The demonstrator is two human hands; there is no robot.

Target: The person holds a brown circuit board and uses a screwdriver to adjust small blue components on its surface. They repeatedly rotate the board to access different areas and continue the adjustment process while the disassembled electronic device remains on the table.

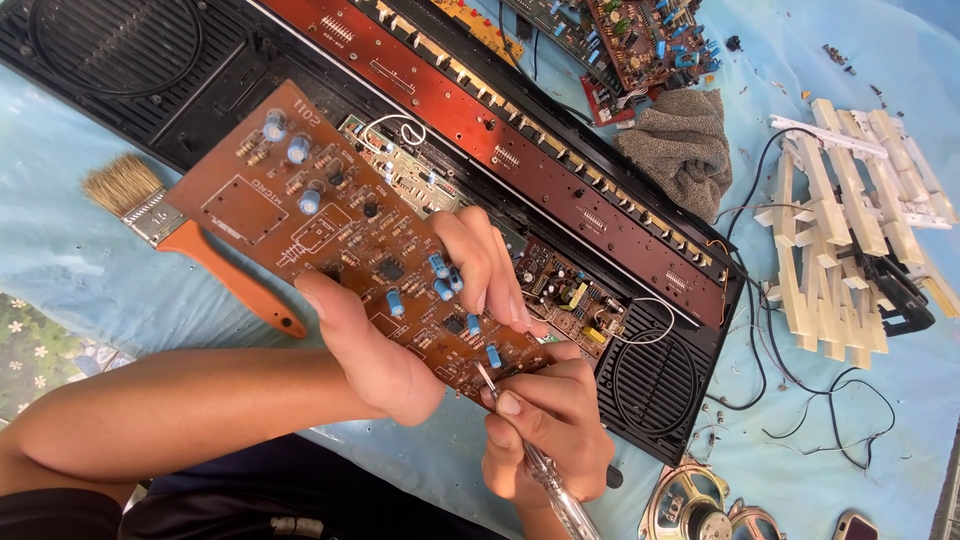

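- Centrally, a brown circuit board [340,235] is held up off the table, tilted, its long axis running from upper left down to lower right.
- Left hand [420,320] is clamped on the board's lower right part: thumb along the near edge, fingers curled over the far edge among small blue capacitors [440,275].
- Right hand [545,430] sits just below the board's lower right corner, closed around a thin screwdriver with a clear handle [550,485]; its metal tip touches the board near that corner.
- So the work point lies up and left of the right hand, just beside the left hand's fingers, which crowd it.
- Beneath the board lies an opened black keyboard case [160,80] with a long red board [520,150] and a smaller board with a white wire.
- Well apart on the blue cloth [60,250]: an orange-handled paintbrush [190,240] at left, a grey rag [685,145], cream keyboard keys [850,220] and black wires at right, a loose speaker [690,505] at bottom right.
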